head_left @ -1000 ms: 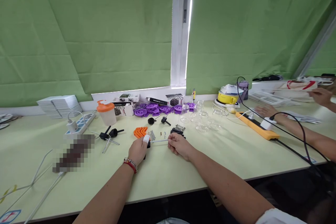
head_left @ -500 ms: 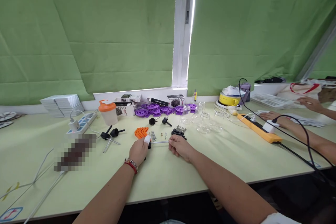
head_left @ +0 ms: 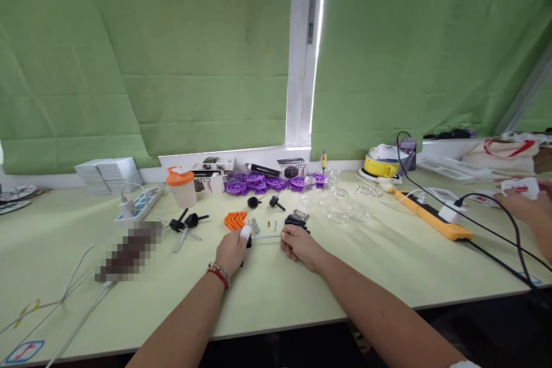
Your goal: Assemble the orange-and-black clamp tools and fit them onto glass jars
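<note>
My left hand [head_left: 232, 252] is closed around a black part [head_left: 249, 242], mostly hidden by the fingers; its thumb has a white covering. A thin metal rod [head_left: 266, 236] runs from that part to my right hand [head_left: 301, 246], whose fingertips pinch its far end. Just beyond my hands lie orange angled pieces [head_left: 235, 220], metal pins [head_left: 256, 225], small brass and silver bits [head_left: 275, 226], black sticks [head_left: 296, 222] and springs [head_left: 301, 214]. Similar black parts with rods [head_left: 185, 222] stand to the left, and two more black pieces [head_left: 254, 202] lie farther back.
Purple plastic parts [head_left: 276, 183], boxes [head_left: 291, 168] and clear plastic pieces [head_left: 338, 207] line the back. A shaker cup [head_left: 181, 188] and power strip [head_left: 140, 204] stand left. An orange power strip [head_left: 433, 217] with cables lies right, near a co-worker's hands [head_left: 524, 204].
The view has shifted slightly, while my two hands keep the same hold on the black part and rod. The co-worker's hands have moved and now hold a white item with red print.
</note>
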The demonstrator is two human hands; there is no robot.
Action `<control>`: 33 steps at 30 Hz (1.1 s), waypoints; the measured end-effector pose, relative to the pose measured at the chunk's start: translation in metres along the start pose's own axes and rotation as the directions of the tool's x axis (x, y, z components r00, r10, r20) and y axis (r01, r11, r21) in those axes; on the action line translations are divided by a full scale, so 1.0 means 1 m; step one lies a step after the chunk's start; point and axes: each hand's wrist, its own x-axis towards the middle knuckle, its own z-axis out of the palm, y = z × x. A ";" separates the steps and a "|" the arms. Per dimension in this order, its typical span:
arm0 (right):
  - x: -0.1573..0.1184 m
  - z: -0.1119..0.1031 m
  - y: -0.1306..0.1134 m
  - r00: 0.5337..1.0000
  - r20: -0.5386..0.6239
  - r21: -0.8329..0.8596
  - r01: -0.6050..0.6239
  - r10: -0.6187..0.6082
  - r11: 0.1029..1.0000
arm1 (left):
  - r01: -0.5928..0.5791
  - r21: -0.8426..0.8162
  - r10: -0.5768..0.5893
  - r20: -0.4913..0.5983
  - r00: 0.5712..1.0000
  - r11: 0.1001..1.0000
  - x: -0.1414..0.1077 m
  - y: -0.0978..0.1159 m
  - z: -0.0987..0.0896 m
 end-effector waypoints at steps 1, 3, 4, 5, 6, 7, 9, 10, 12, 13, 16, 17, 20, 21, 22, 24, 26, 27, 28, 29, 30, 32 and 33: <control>-0.001 0.000 -0.001 1.000 -0.017 -0.004 0.002 -0.002 1.000 | -0.006 -0.029 0.006 -0.004 1.000 1.000 0.000 0.000 0.000; -0.002 -0.001 -0.002 0.998 -0.064 -0.039 0.026 -0.028 0.999 | -0.021 -0.098 0.018 -0.026 1.000 0.995 0.000 -0.002 0.001; -0.003 0.000 -0.004 0.994 -0.092 -0.086 0.056 -0.064 0.995 | -0.032 -0.134 0.025 -0.050 0.998 0.990 0.001 -0.003 0.001; -0.005 0.000 -0.005 0.986 -0.114 -0.160 0.100 -0.119 0.982 | -0.043 -0.167 0.029 -0.083 0.996 0.985 0.001 -0.004 0.002; -0.006 0.002 -0.007 0.975 -0.118 -0.253 0.152 -0.187 0.955 | -0.052 -0.199 0.029 -0.117 0.993 0.979 0.002 -0.006 0.002; -0.008 0.006 -0.010 0.962 -0.093 -0.355 0.210 -0.257 0.911 | -0.058 -0.229 0.024 -0.149 0.989 0.972 0.003 -0.007 0.003; -0.011 0.018 -0.015 0.934 0.031 -0.536 0.315 -0.355 0.784 | -0.062 -0.279 0.004 -0.205 0.979 0.958 0.004 -0.008 0.004; -0.012 0.026 -0.018 0.925 0.106 -0.598 0.353 -0.366 0.720 | -0.067 -0.298 -0.002 -0.228 0.974 0.952 0.005 -0.009 0.004; -0.013 0.046 -0.025 0.920 0.180 -0.699 0.368 -0.348 0.613 | -0.093 -0.315 0.001 -0.278 0.960 0.945 0.005 -0.009 0.004; -0.011 0.056 -0.029 0.928 0.182 -0.744 0.345 -0.324 0.572 | -0.109 -0.317 0.008 -0.303 0.953 0.942 0.005 -0.010 0.004; -0.003 0.079 -0.037 0.942 0.154 -0.828 0.288 -0.298 0.481 | -0.132 -0.346 0.013 -0.326 0.945 0.929 0.006 -0.010 0.002; 0.001 0.083 -0.039 0.944 0.141 -0.841 0.273 -0.298 0.467 | -0.123 -0.373 0.001 -0.310 0.951 0.920 0.006 -0.011 0.001; 0.011 0.087 -0.041 0.952 0.116 -0.860 0.239 -0.283 0.450 | -0.062 -0.470 -0.064 -0.246 0.967 0.880 0.007 -0.012 0.001; 0.013 0.086 -0.041 0.954 0.119 -0.866 0.235 -0.274 0.442 | -0.040 -0.497 -0.087 -0.229 0.969 0.867 0.008 -0.012 0.002; 0.015 0.086 -0.040 0.955 0.128 -0.873 0.236 -0.267 0.427 | -0.022 -0.519 -0.106 -0.215 0.971 0.854 0.009 -0.012 0.003; 0.019 0.085 -0.039 0.954 0.143 -0.888 0.241 -0.263 0.391 | 0.000 -0.540 -0.122 -0.190 0.974 0.842 0.010 -0.013 0.004; 0.025 0.082 -0.039 0.947 0.135 -0.902 0.239 -0.291 0.359 | 0.004 -0.512 -0.120 -0.194 0.974 0.859 0.013 -0.015 0.002; 0.029 0.079 -0.040 0.943 0.116 -0.909 0.228 -0.313 0.350 | -0.001 -0.467 -0.116 -0.222 0.968 0.884 0.014 -0.017 -0.001; 0.034 0.075 -0.042 0.938 0.088 -0.915 0.209 -0.334 0.345 | -0.001 -0.407 -0.116 -0.263 0.958 0.914 0.016 -0.020 -0.005; 0.041 0.070 -0.045 0.935 0.049 -0.920 0.179 -0.353 0.348 | 0.001 -0.323 -0.111 -0.322 0.940 0.946 0.018 -0.023 -0.011; 0.048 0.064 -0.048 0.933 -0.005 -0.921 0.135 -0.359 0.365 | 0.031 -0.239 -0.123 -0.384 0.915 0.971 0.020 -0.026 -0.018; 0.065 0.050 -0.053 0.928 -0.127 -0.912 0.030 -0.351 0.410 | 0.124 -0.107 -0.161 -0.492 0.856 0.987 0.024 -0.033 -0.032; 0.073 0.043 -0.055 0.927 -0.194 -0.899 -0.038 -0.320 0.435 | 0.192 -0.040 -0.183 -0.543 0.819 0.981 0.026 -0.036 -0.039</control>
